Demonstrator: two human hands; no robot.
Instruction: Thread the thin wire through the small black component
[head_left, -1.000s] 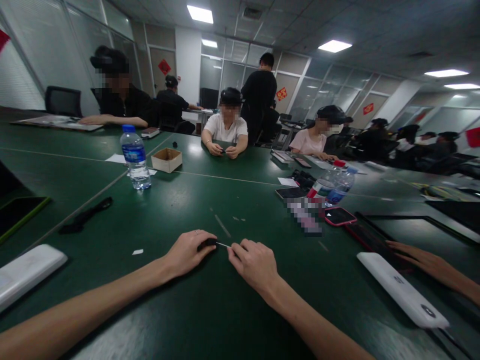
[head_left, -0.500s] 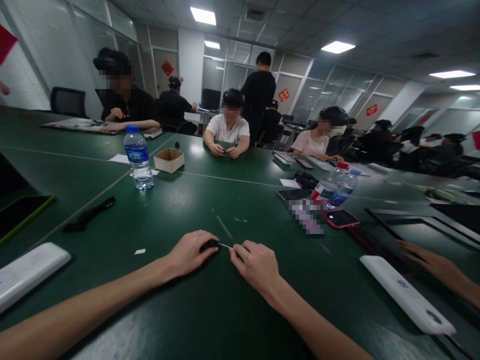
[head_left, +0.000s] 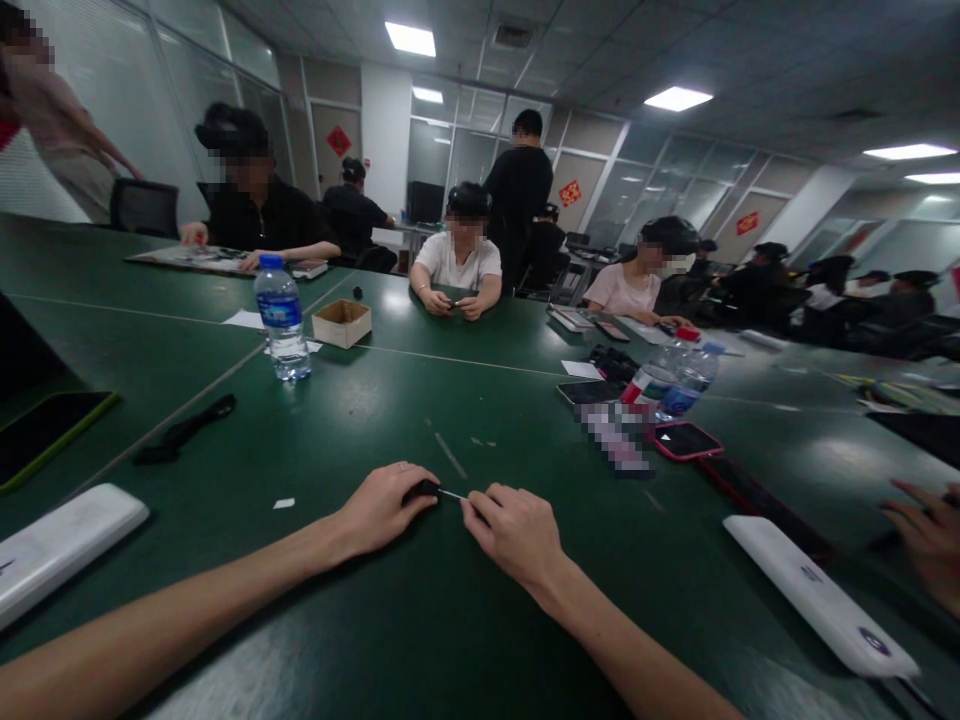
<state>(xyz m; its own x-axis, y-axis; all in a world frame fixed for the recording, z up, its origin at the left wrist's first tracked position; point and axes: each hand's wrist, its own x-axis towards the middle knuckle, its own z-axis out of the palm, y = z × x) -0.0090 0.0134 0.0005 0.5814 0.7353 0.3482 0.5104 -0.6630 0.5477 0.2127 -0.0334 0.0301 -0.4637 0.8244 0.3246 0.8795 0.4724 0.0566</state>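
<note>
Black piece (head_left: 425,488), and the left hand (head_left: 381,506) had it pinched! The right hand (head_left: 517,525), fingers curled, gripped a thin rod (head_left: 451,495) toward the near edge of the table (head_left: 420,620).

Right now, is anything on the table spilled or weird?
No spill shows. A small white scrap looks odd, lying loose on the green table near the left hand, like litter. The black thing that hand holds is mostly covered.

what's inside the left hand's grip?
Inside the left hand: part of a black object, with a thin metallic rod spanning from it to the right hand. The object's rest is covered; its full shape can't be seen.
</note>
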